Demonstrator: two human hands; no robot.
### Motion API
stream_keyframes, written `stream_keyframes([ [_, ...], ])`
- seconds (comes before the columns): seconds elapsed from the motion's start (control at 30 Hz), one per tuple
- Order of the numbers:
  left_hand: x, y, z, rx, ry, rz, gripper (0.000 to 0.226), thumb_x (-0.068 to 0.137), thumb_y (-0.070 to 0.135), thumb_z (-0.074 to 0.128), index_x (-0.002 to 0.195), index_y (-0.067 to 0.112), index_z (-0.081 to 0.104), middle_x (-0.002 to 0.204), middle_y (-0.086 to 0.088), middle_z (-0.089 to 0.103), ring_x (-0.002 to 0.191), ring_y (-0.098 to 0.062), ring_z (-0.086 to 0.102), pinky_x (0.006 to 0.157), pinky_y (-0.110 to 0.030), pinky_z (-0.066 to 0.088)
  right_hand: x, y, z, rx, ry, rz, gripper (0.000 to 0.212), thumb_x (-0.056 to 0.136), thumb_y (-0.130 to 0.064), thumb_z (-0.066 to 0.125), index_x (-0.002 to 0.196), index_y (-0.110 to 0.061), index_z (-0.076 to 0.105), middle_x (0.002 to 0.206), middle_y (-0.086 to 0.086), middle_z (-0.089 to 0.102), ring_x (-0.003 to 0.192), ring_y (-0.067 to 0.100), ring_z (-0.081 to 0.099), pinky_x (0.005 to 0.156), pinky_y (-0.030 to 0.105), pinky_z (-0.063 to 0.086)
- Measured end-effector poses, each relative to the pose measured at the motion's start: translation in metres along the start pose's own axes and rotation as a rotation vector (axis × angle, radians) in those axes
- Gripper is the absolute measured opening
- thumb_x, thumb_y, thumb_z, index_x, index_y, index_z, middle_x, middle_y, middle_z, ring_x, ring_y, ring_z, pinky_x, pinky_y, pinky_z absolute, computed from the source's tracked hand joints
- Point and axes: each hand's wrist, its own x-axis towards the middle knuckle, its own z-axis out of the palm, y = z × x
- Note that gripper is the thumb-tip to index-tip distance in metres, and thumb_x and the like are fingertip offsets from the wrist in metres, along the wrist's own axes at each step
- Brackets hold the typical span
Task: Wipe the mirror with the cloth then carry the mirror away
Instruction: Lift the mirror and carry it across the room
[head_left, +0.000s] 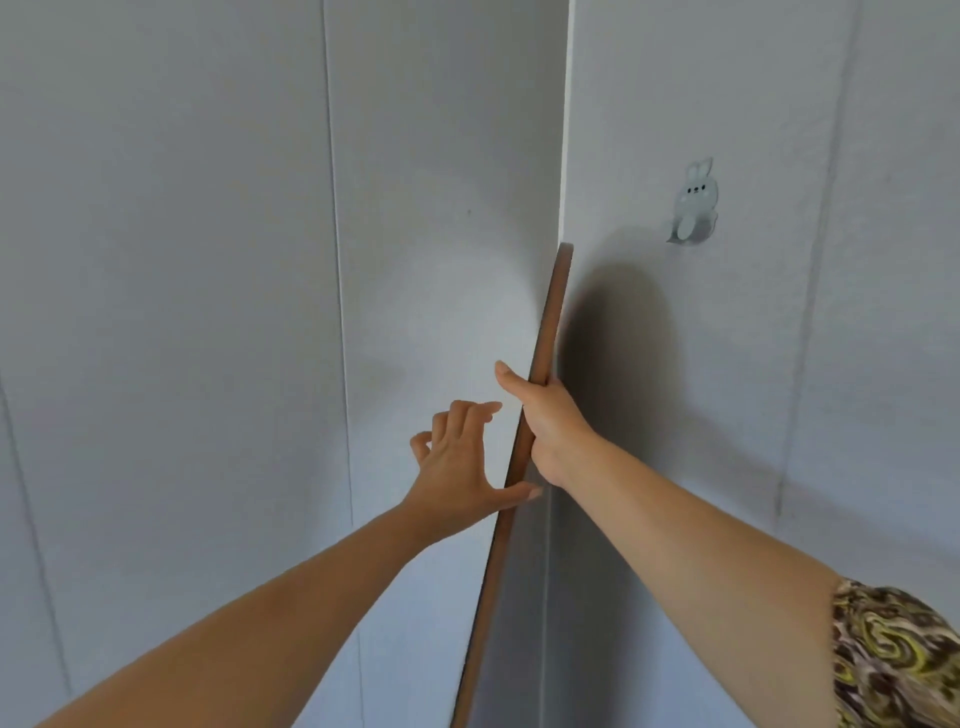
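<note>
The mirror (551, 312) shows edge-on as a long brown-framed strip, running from the centre of the view down to the bottom edge, tilted against a white wall corner. My right hand (545, 421) grips its frame about halfway up, thumb on the left face and fingers behind. My left hand (460, 462) hovers just left of the frame with fingers spread, and its thumb touches the frame's edge. A bright oval of reflected light lies on the wall to the left. No cloth is in view.
White panelled walls (182, 312) meet at the corner behind the mirror. A rabbit-shaped wall hook (693, 205) is stuck to the right wall, above and right of the mirror's top. A patterned sleeve (893, 654) covers my right upper arm.
</note>
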Motion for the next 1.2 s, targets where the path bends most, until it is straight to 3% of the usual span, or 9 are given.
stream_keyframes([
  [0.17,-0.004,-0.031,-0.028,0.004,0.013,-0.011,0.078,0.073,0.065,0.069,0.138,0.037,0.035,0.14,0.013,0.037,0.129,-0.01,0.034,0.113,-0.041,0.021,0.007,-0.002,0.032,-0.015,-0.017,-0.029,0.117,0.062,-0.067,0.075,0.153,-0.027,0.013,0.15,-0.002,0.04,0.136,0.03,0.038,0.113,0.052,0.031],
  [0.37,-0.01,-0.071,-0.054,0.041,0.042,-0.021,0.048,0.088,0.046,0.062,0.129,0.032,0.042,0.134,0.01,0.042,0.127,-0.014,0.035,0.111,-0.042,0.02,0.003,0.007,0.067,-0.004,-0.02,-0.096,0.094,0.077,-0.078,0.047,0.153,-0.033,0.013,0.157,-0.003,0.028,0.142,0.025,0.03,0.114,0.049,0.024],
  [0.47,-0.013,-0.091,-0.064,0.045,0.076,-0.057,0.035,0.091,0.031,0.058,0.123,0.024,0.045,0.124,0.007,0.046,0.119,-0.017,0.039,0.101,-0.037,0.022,0.002,0.013,0.083,-0.035,0.032,-0.172,0.084,0.082,-0.069,0.053,0.149,-0.027,0.027,0.149,-0.002,0.041,0.133,0.022,0.042,0.11,0.045,0.035],
  [0.57,-0.018,-0.118,-0.075,0.009,0.102,-0.157,0.029,0.093,0.023,0.055,0.12,0.02,0.046,0.12,0.004,0.048,0.117,-0.021,0.041,0.096,-0.036,0.024,0.006,0.02,0.097,-0.198,0.119,-0.213,0.084,0.081,-0.057,0.065,0.149,-0.024,0.027,0.151,0.001,0.037,0.134,0.025,0.042,0.105,0.042,0.039],
  [0.7,-0.025,-0.151,-0.087,-0.062,0.15,-0.382,0.028,0.099,0.025,0.051,0.126,0.02,0.045,0.124,0.003,0.047,0.119,-0.021,0.042,0.094,-0.036,0.025,0.012,0.029,0.113,-0.384,0.095,-0.187,0.08,0.091,-0.048,0.056,0.153,-0.023,0.013,0.162,0.005,0.015,0.141,0.031,0.032,0.109,0.044,0.034],
  [0.87,-0.035,-0.177,-0.096,-0.496,0.325,-0.707,0.037,0.1,0.041,0.046,0.126,0.014,0.045,0.126,-0.008,0.057,0.118,-0.032,0.056,0.106,-0.055,0.041,-0.002,0.044,0.157,-0.617,0.005,-0.226,0.079,0.097,-0.038,0.049,0.154,-0.019,-0.003,0.162,0.014,-0.008,0.146,0.036,0.018,0.111,0.047,0.03],
  [0.97,-0.037,-0.191,-0.106,-0.503,0.456,-0.86,0.05,0.097,0.051,0.047,0.126,0.01,0.044,0.126,-0.011,0.056,0.118,-0.033,0.054,0.107,-0.054,0.04,-0.014,0.056,0.174,-0.694,-0.046,-0.344,0.074,0.095,-0.037,0.054,0.153,-0.02,0.012,0.16,0.012,0.018,0.142,0.034,0.03,0.11,0.049,0.036],
  [1.07,-0.046,-0.22,-0.121,-0.447,0.577,-0.934,0.055,0.096,0.051,0.05,0.124,0.004,0.044,0.126,-0.017,0.056,0.118,-0.038,0.054,0.107,-0.057,0.037,-0.017,0.07,0.173,-0.624,0.042,-0.375,0.06,0.09,-0.038,0.061,0.141,-0.021,0.036,0.139,0.008,0.052,0.129,0.029,0.048,0.105,0.05,0.041],
  [1.2,-0.069,-0.27,-0.146,-0.518,0.656,-0.955,0.05,0.094,0.051,0.054,0.118,0.009,0.045,0.122,-0.011,0.057,0.117,-0.035,0.055,0.108,-0.054,0.039,-0.002,0.087,0.161,-0.527,0.315,-0.14,0.07,0.08,-0.044,0.073,0.134,-0.015,0.039,0.135,0.013,0.043,0.121,0.036,0.048,0.096,0.053,0.044],
])
